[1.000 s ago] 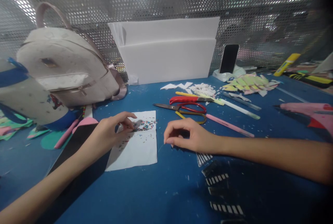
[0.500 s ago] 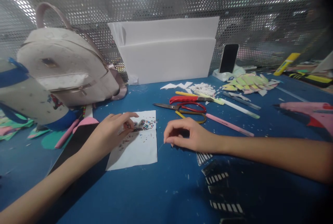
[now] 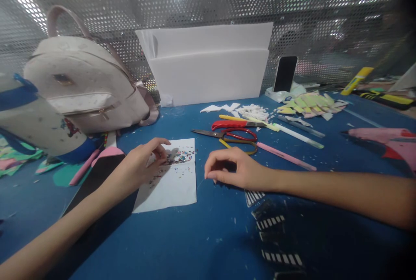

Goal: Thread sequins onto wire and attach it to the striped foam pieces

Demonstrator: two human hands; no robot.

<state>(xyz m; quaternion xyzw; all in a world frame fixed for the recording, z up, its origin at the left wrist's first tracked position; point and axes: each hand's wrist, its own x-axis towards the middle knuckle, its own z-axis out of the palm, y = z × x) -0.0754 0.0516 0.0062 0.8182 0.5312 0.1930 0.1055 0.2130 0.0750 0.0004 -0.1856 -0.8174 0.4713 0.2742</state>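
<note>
A white paper sheet lies on the blue table with a small heap of tiny coloured beads at its far end. My left hand rests on the sheet's left edge, fingertips pinched together at the beads. My right hand lies on the table just right of the sheet, thumb and forefinger pinched on a fine thread or needle that I can barely make out.
Red-handled scissors, pens and a pink pencil lie behind my right hand. A white backpack stands at the left, white foam boards at the back, a phone on a stand, and a pink glue gun at the right.
My left fingers have shifted slightly among the beads. My right hand has stayed in place.
</note>
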